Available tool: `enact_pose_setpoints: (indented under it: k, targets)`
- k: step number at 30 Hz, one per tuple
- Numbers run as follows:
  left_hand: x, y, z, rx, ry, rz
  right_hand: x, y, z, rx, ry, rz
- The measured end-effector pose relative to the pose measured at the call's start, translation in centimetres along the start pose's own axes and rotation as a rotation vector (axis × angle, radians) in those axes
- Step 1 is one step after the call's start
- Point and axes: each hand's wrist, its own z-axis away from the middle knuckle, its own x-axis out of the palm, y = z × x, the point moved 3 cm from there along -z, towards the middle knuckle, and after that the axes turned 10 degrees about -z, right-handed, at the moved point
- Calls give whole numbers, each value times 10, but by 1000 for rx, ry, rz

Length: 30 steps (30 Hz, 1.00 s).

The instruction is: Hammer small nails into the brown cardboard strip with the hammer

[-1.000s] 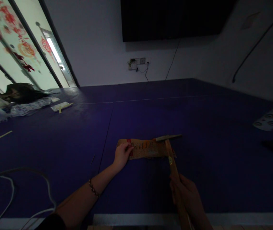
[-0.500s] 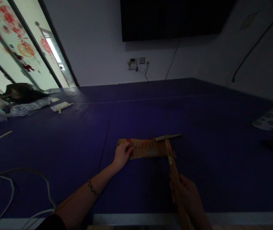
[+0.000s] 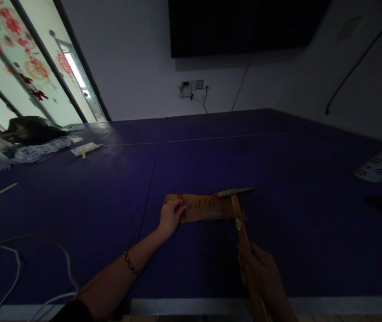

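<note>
A strip of brown cardboard [image 3: 207, 214] with a red band near its left end lies flat on the purple tabletop. Several small dark nail-like pieces stand in a row along it. My left hand [image 3: 171, 217] rests on the cardboard's left end, thumb and fingertips pinched together at the red band; whatever they hold is too small to make out. Wrapped round the wooden handle of a hammer [image 3: 241, 223] is my right hand [image 3: 261, 268]. The hammer's narrow metal head is over the cardboard's right end; whether it touches I cannot tell.
A thin dark nail-like piece [image 3: 129, 222] lies left of the cardboard. White cables [image 3: 66, 268] loop at the front left. A dark bag [image 3: 31, 129] and a white packet [image 3: 85, 149] lie at the back left. On the right is a patterned white object [image 3: 379, 165].
</note>
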Motion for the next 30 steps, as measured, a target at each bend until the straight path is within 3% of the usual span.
enact_pose_setpoints:
  k: [17, 30]
  targets:
    - [0, 3, -3, 52, -52, -8, -1, -1, 0, -22, -11, 6]
    - [2, -1, -2, 9, -33, 25, -2, 1, -1, -15, 2, 25]
